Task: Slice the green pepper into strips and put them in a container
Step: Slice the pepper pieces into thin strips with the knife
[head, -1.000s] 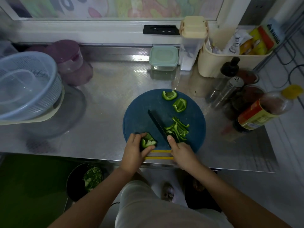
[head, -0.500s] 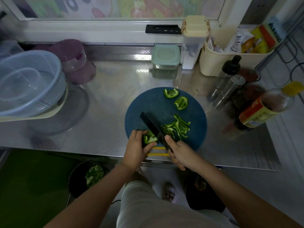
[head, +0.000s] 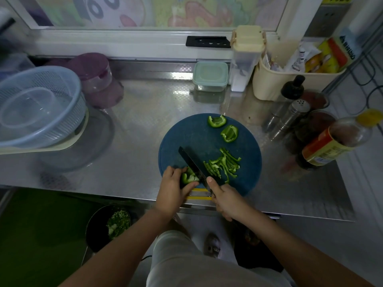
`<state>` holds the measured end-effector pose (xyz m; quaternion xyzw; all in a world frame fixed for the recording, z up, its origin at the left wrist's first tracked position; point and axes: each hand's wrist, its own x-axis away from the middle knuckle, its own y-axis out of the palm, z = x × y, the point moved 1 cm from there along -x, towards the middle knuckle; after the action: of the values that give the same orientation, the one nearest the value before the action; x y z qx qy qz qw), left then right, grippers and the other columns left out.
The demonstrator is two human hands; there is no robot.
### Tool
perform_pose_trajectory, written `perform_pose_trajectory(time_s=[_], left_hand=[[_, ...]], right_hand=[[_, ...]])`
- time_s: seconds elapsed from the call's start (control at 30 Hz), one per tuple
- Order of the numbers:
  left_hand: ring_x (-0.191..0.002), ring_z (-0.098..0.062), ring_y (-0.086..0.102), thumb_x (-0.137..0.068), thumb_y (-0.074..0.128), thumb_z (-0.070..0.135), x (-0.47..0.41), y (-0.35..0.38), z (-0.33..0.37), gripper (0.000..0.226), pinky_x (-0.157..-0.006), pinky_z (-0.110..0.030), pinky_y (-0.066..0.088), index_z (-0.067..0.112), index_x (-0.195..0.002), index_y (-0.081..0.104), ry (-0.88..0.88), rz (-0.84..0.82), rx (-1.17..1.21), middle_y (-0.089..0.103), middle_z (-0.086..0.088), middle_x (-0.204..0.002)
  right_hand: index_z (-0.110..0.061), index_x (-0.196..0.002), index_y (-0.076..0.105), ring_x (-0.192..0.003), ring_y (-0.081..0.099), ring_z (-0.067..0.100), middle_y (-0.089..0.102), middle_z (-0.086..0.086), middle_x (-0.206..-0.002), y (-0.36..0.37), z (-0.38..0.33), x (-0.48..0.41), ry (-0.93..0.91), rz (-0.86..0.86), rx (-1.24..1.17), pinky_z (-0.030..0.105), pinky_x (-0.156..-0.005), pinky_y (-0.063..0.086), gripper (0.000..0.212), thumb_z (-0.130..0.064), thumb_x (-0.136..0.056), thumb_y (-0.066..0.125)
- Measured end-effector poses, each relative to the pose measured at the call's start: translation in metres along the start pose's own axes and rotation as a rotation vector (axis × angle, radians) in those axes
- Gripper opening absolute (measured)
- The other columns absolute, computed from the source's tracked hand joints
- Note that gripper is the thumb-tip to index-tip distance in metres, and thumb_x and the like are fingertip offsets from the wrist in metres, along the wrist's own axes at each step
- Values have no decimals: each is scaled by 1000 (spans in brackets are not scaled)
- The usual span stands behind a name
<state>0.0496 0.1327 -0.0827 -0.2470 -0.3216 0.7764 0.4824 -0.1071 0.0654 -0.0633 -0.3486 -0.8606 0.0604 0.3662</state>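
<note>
Knife handle hidden inside right hand (head: 226, 200); fingers wrapped round it, one fingertip laid on blade base. Pepper piece (head: 189, 177) half covered by left hand (head: 172, 189), fingers curled over it. Light dim, cutting edge hard to make out. Knife (head: 193, 163): dark, flat, narrow blade, touching right side of piece. Board (head: 186, 135): round, blue, matte, on embossed steel desk (head: 141, 125). Thin strips (head: 223, 164) heaped right of blade; curved chunks (head: 229, 133) near far edge. Square container (head: 210, 76), mint lid, clear walls, at desk back.
</note>
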Motion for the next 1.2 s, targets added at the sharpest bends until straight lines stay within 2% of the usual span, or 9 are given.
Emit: perform_pose_trajectory(time_s=[0.2,0.33,0.47,0.57,0.7,0.77,0.83,1.03,1.2], left_hand=[[-91,-18,51,-75,72,37,-1,1,-3,57,-82,-23,40,2,-118,60,20,1,-12,44,-2,-97],[-89,-17,51,-75,74,34,-2,2,-6,56,-82,-19,38,1,-117,60,22,-11,-18,48,-7,-96],[-86,-15,49,-75,75,33,-2,3,-8,56,-79,-14,34,0,-117,60,39,-24,-8,48,-8,-94],[-86,-18,53,-75,76,29,-2,2,-9,53,-79,-24,43,0,-117,60,50,-43,-13,50,-9,-95],[-86,-19,55,-80,60,46,1,-2,-11,57,-78,-19,42,2,-117,60,88,-79,-37,52,-10,-95],[-90,-19,55,-82,52,51,2,-4,-13,63,-82,-17,40,3,-122,57,102,-84,-39,52,-9,-97],[-93,-17,53,-82,54,50,4,-4,-12,64,-86,-15,37,4,-127,55,95,-82,-21,50,-9,-98],[-99,-21,54,-80,67,39,5,-4,-10,54,-88,-28,44,7,-122,56,29,-57,37,51,-9,-104],[-99,-14,49,-80,69,35,7,-3,-7,55,-89,-18,36,7,-125,55,12,-25,45,46,-2,-103]], right_hand=[[-17,-48,35,-34,37,7,36,-5,-35,2,1,-2,-7,19,3,28,-48,30,64,-63,-92,28],[-11,-55,42,-60,52,23,50,9,-60,10,-7,-1,-23,68,190,31,-62,38,65,-57,-96,20],[-5,-82,60,-83,59,28,62,15,-87,17,-21,-7,8,121,329,28,-63,37,70,-59,-96,18],[-3,-97,63,-94,60,30,64,17,-102,24,-33,-12,26,150,347,30,-69,40,71,-59,-96,18],[-4,-85,65,-80,57,24,65,14,-90,28,-38,-12,-19,168,364,28,-63,35,71,-57,-97,19],[-8,-65,57,-79,59,27,61,14,-78,25,-32,-12,-41,186,323,29,-63,35,69,-57,-97,19],[-9,-57,49,-79,60,30,58,15,-72,17,-24,-13,-20,205,252,30,-64,35,69,-57,-96,19],[-14,-50,37,-44,41,16,40,-1,-46,-10,-13,-5,39,132,-21,28,-52,33,64,-61,-93,28],[-14,-55,35,-28,28,12,29,-1,-41,-7,-21,11,74,-43,-188,20,-35,23,62,-63,-93,29]])
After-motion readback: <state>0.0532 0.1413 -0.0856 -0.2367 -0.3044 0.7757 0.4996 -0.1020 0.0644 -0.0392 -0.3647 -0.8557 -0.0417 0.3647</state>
